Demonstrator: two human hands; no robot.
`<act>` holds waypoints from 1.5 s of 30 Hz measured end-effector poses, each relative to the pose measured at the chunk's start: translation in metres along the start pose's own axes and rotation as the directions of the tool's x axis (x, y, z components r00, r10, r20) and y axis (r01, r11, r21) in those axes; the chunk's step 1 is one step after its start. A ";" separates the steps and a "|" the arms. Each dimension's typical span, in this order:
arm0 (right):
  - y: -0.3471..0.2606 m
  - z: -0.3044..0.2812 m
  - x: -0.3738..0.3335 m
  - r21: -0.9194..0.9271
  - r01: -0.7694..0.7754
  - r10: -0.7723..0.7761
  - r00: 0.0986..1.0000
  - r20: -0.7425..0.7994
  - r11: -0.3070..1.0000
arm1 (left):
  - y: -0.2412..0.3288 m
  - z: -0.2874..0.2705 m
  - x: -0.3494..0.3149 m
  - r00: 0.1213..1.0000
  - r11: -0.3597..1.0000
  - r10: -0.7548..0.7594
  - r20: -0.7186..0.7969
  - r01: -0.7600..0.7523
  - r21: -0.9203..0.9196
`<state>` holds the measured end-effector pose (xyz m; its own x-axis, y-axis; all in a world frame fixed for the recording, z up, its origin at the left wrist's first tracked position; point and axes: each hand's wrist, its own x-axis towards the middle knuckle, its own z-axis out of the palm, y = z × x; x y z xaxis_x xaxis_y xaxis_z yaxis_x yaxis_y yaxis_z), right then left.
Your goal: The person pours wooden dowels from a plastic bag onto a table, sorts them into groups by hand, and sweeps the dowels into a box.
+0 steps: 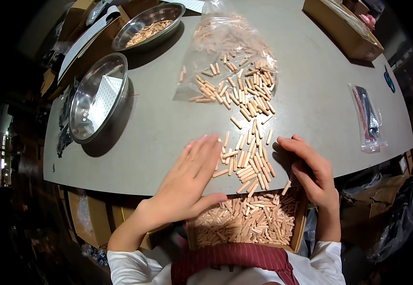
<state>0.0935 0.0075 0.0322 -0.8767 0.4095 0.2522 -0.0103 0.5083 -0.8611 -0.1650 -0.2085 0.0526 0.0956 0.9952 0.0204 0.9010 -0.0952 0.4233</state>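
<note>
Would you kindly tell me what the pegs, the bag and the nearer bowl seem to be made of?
Pegs: probably wood, smooth and seemingly unvarnished, judging by their pale, varied tan.
Bag: thin, glossy clear plastic; pegs show through its shiny creases.
Nearer bowl: polished metal, perhaps steel, given its bright silvery reflections.

shiny round steel bowl (84,92) over on the left; long brown cardboard box (338,34) back right; clear plastic packet (369,116) with dark stuff inside, nearer; small blue looped thing (389,82) by the edge, maybe scissors
</note>
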 end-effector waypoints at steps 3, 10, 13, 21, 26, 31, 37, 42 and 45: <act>-0.006 0.006 0.001 -0.151 0.102 -0.100 0.995 0.024 0.983 | 0.003 0.003 -0.013 0.997 0.998 -0.045 -0.057 0.047 0.040; -0.028 0.035 -0.006 -0.460 0.199 -0.121 0.973 0.194 0.865 | 0.013 0.014 -0.017 0.993 0.984 -0.068 -0.091 0.082 0.159; -0.030 0.040 -0.008 -0.476 0.283 -0.170 0.949 0.265 0.833 | 0.014 0.015 -0.015 0.992 0.985 -0.073 -0.106 0.088 0.149; -0.023 0.032 -0.018 0.022 0.028 -0.026 0.996 -0.081 0.999 | 0.011 0.017 -0.014 0.986 0.991 -0.073 -0.153 0.089 0.097; -0.023 0.036 -0.026 0.619 -0.047 0.241 0.942 -0.234 0.784 | 0.017 0.018 -0.012 0.936 0.997 -0.076 -0.343 0.061 -0.053; -0.026 0.036 -0.025 0.449 -0.103 0.252 0.924 -0.286 0.888 | 0.027 0.030 -0.009 0.857 0.988 -0.058 -0.513 -0.024 -0.152; -0.030 0.039 -0.023 0.241 -0.097 0.162 0.950 -0.267 0.966 | 0.038 0.035 0.006 0.859 0.998 0.005 -0.513 -0.036 -0.051; -0.033 0.039 -0.034 0.307 -0.114 0.210 0.930 -0.300 0.945 | 0.040 0.033 0.013 0.854 0.999 -0.007 -0.520 -0.021 -0.047; -0.031 0.039 -0.045 0.375 -0.098 0.229 0.917 -0.325 0.922 | 0.040 0.031 0.015 0.866 0.995 -0.049 -0.497 -0.003 -0.103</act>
<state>0.1146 -0.0565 0.0307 -0.6504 0.7385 0.1776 -0.1040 0.1450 -0.9839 -0.1141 -0.1978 0.0415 -0.1716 0.8780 0.4469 0.8523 -0.0952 0.5144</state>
